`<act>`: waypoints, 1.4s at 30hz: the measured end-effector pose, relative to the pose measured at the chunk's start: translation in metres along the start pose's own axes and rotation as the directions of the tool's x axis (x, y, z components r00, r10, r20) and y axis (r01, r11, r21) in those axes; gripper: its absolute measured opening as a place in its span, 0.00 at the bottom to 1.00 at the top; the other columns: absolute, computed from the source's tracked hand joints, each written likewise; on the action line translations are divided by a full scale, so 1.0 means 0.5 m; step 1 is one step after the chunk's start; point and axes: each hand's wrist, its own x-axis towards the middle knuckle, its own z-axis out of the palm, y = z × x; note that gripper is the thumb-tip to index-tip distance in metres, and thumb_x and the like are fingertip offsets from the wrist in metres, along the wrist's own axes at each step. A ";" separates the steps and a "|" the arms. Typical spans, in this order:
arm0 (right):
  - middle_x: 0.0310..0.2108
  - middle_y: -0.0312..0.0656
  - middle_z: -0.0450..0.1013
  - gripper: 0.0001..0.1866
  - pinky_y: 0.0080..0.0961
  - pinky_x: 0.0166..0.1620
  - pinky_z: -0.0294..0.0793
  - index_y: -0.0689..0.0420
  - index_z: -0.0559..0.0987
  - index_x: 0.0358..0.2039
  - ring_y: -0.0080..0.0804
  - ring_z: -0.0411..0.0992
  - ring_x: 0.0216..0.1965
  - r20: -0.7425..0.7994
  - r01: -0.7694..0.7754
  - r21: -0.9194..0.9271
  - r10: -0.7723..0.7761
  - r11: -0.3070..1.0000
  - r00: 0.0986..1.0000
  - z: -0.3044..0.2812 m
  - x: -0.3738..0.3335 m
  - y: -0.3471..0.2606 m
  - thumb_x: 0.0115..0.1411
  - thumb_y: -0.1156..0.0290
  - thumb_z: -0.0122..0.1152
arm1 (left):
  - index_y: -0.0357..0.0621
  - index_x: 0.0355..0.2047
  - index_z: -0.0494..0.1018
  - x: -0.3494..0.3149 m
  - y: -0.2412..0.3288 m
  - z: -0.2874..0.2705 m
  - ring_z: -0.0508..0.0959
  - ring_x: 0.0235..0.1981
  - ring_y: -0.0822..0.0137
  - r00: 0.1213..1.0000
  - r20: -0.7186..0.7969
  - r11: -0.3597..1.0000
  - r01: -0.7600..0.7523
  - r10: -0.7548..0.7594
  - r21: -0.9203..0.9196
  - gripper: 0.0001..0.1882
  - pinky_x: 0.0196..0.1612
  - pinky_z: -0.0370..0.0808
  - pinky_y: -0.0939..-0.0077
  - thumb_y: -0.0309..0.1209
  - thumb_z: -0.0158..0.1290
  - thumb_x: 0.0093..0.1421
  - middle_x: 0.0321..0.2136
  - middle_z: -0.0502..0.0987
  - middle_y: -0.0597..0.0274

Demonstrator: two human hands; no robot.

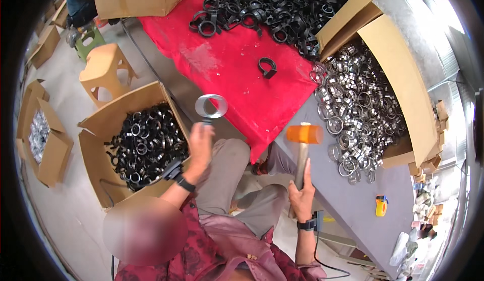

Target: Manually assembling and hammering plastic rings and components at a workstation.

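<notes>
My left hand (200,149) is closed on the dark stem of a ring-shaped part with a shiny metal band (211,106), held up over the gap between the red cloth and my knee. In my right hand (302,196) is a mallet with an amber-orange head (304,134), its handle gripped low and its head upward, beside the grey table's edge. The mallet and the ring part are apart. A single black ring clamp (267,68) lies on the red cloth (237,87) beyond them.
Black ring clamps (267,9) heap at the far side. Loose metal rings (358,109) spill from a carton onto the grey table (327,200), with a yellow tape measure (381,206). Left stand a box of assembled rings (146,145), a yellow stool (107,72) and a person (80,4).
</notes>
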 end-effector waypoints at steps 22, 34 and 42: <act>0.33 0.55 0.76 0.38 0.48 0.37 0.75 0.57 0.66 0.69 0.57 0.75 0.34 0.130 -0.081 -0.638 0.211 0.766 0.969 -0.162 0.075 0.128 0.59 0.65 0.66 | 0.38 0.40 0.78 0.390 0.129 0.350 0.74 0.47 0.55 0.350 0.780 -0.274 -0.796 0.519 0.539 0.12 0.54 0.69 0.58 0.29 0.53 0.56 0.37 0.78 0.51; 0.41 0.48 0.74 0.16 0.43 0.49 0.73 0.60 0.81 0.46 0.48 0.71 0.46 -0.109 0.261 -0.577 -0.389 0.774 0.915 -0.088 0.465 0.194 0.56 0.73 0.67 | 0.37 0.45 0.69 0.439 0.080 0.210 0.81 0.35 0.53 0.719 0.530 0.546 -0.691 0.450 0.474 0.16 0.40 0.73 0.59 0.18 0.57 0.56 0.31 0.79 0.47; 0.34 0.48 0.79 0.09 0.45 0.48 0.74 0.59 0.83 0.34 0.51 0.75 0.41 -0.269 0.200 -0.440 -0.340 0.876 0.901 -0.083 0.542 0.270 0.49 0.77 0.69 | 0.40 0.53 0.65 0.213 0.198 0.141 0.77 0.43 0.69 0.630 0.775 0.952 0.206 0.048 -0.226 0.18 0.52 0.71 0.70 0.24 0.54 0.65 0.38 0.77 0.62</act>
